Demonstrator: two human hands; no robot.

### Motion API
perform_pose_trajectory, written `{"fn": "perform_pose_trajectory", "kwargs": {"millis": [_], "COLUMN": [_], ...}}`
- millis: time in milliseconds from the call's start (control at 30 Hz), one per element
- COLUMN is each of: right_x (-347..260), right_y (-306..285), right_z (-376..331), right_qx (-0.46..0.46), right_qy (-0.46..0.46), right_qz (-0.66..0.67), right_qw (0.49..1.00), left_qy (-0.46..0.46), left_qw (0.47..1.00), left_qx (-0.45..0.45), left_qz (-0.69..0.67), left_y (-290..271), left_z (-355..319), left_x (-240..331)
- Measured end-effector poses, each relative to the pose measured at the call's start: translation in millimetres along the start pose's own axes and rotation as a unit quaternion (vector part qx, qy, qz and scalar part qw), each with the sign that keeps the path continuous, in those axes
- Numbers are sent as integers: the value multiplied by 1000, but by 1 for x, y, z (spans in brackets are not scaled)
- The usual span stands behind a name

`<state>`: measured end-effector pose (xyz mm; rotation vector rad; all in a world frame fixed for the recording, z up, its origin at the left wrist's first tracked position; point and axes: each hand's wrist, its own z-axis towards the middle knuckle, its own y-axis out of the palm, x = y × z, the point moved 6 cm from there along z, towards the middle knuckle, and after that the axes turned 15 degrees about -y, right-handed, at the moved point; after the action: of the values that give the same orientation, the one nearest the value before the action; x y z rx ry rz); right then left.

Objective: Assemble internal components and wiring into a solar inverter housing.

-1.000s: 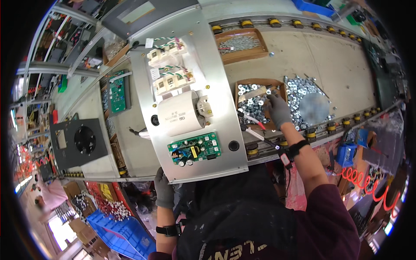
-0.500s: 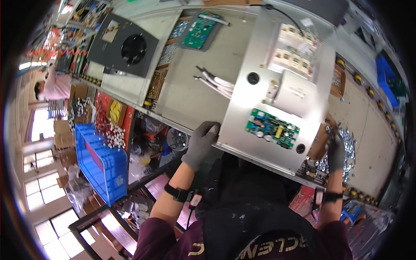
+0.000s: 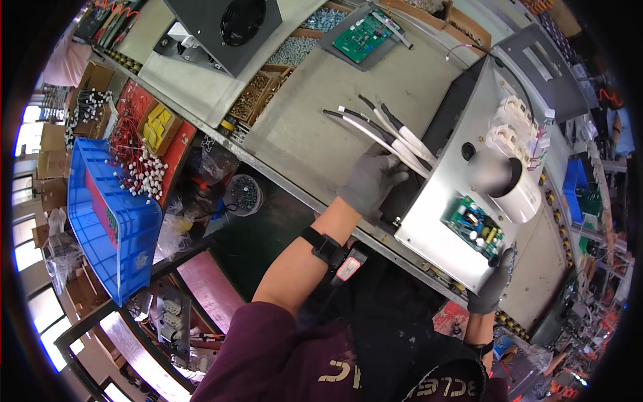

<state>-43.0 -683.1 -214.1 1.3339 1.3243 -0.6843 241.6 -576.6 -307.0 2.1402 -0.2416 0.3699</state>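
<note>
A silver metal panel (image 3: 429, 231) stands tilted up on the bench, its left side raised. Mounted on it are a green circuit board (image 3: 474, 224), a white cylinder (image 3: 524, 202) and white terminal blocks (image 3: 512, 127). Thick white cables (image 3: 408, 151) with black ends stick out from behind it to the left. My grey-gloved left hand (image 3: 372, 182) is beside the cables at the panel's raised side, fingers apart and partly hidden. At the lower right corner, my gloved right hand (image 3: 491, 289) grips the panel's edge; its fingertips are partly out of sight.
A green board on a dark plate (image 3: 364, 37) lies at the back of the bench (image 3: 301, 127). Boxes of small fasteners (image 3: 258, 94) stand left of it, near a grey fan housing (image 3: 224, 33). A blue crate (image 3: 114, 221) and a bucket of hardware (image 3: 243, 194) are at left.
The panel has gone from lying flat to tilted, its left side up. My left hand has moved from its front left corner to the cables; my right hand from the loose screws to its edge.
</note>
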Motion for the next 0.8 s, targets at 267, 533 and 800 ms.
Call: {"fn": "perform_pose_trajectory", "kwargs": {"millis": [267,533,800], "right_x": [-79,-94,-94], "right_y": [47,56,85], "right_z": [-15,-21,-29], "right_qx": [-94,61,42], "right_qy": [-24,-45,-40], "right_qz": [-14,-3,17], "right_qw": [995,997,998], "left_qy": [472,629,521], "left_qw": [629,515,546], "left_qx": [253,90,201], "left_qz": [563,576,625], "left_y": [67,110,103], "left_z": [-64,-85,-65], "left_x": [54,28,35]}}
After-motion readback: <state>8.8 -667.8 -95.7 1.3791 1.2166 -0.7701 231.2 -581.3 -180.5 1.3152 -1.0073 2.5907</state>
